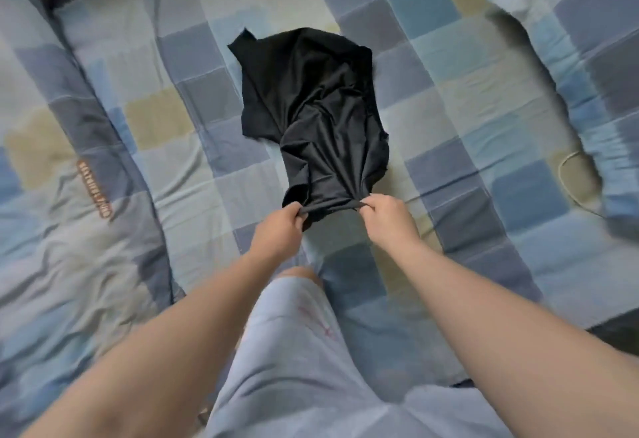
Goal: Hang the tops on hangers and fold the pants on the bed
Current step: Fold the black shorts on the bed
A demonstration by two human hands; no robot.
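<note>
- On the bed [449, 98], near its middle, lies the black garment [311, 102]. Most of it rests on the checked cover, and only its near edge is raised.
- Left hand [281, 226] and right hand [389, 218] hold that near edge. The fingers [297, 211] of each hand are curled and pinch the hemmed band, which runs taut between the two hands.
- Risk 1: the cloth is bunched and deeply creased below the band. Folding or hanging it in this state would likely set the creases, so it probably needs a shake or a smoothing first.
- Risk 2: each grip is a small pinch at a corner. A sharp pull could slip the band from one hand and let the garment collapse sideways.
- Risk 3: the person's knee [294, 299] presses on the bed just beneath the hands. Cloth drawn towards the body could catch under it.
- Whether this is a top or pants cannot be told from this view, and a wrong guess would send it to the wrong treatment.
- Orientation: the long axis runs from the held band away from the person, leaning slightly left at the far end, where a pointed corner sticks out.
- A pillow [587, 40] lies well apart at the right.
</note>
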